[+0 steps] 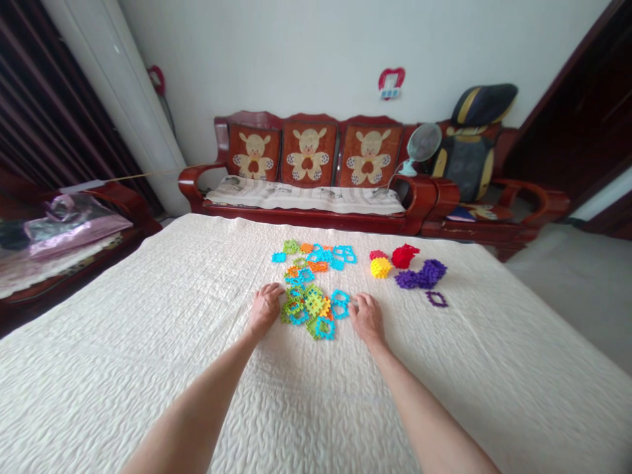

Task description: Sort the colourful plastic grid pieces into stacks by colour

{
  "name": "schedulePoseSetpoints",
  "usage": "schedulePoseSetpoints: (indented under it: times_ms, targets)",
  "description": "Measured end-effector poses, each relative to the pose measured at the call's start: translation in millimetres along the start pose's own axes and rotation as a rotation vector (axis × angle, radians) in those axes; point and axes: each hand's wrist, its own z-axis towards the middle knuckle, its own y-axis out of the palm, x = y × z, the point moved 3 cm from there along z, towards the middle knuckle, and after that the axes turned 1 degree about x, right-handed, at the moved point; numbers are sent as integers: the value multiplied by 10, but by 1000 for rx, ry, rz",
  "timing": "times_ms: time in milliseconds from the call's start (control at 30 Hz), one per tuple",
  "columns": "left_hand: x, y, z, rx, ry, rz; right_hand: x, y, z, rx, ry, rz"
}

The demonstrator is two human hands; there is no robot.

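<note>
A loose pile of green, blue and orange plastic interlocking pieces lies on the quilted cover, between my hands. My left hand rests at the pile's left side, its fingers loosely bent and apart, holding nothing that I can see. On the other side, my right hand lies with its fingertips close beside a blue frame-shaped piece. Its fingers are partly spread; whether they touch that piece is unclear. Farther back, more blue pieces and orange pieces lie scattered.
To the right sit a yellow ball of joined pieces, a red cluster, a purple cluster and a single purple frame. Beyond the cream quilted surface stands a wooden sofa with a small fan at its right.
</note>
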Motion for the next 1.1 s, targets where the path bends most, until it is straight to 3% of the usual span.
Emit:
schedulePoseSetpoints:
  times_ms: [500, 833, 1100]
  targets:
    - [-74, 55, 37, 27, -42, -54, -45, -39, 3, -18, 9, -25]
    - [-261, 201, 653, 136, -219, -13, -1, -3, -14, -17, 23, -17]
    - [-278, 284, 696, 109, -136, 0, 42, -4, -9, -13, 9, 2]
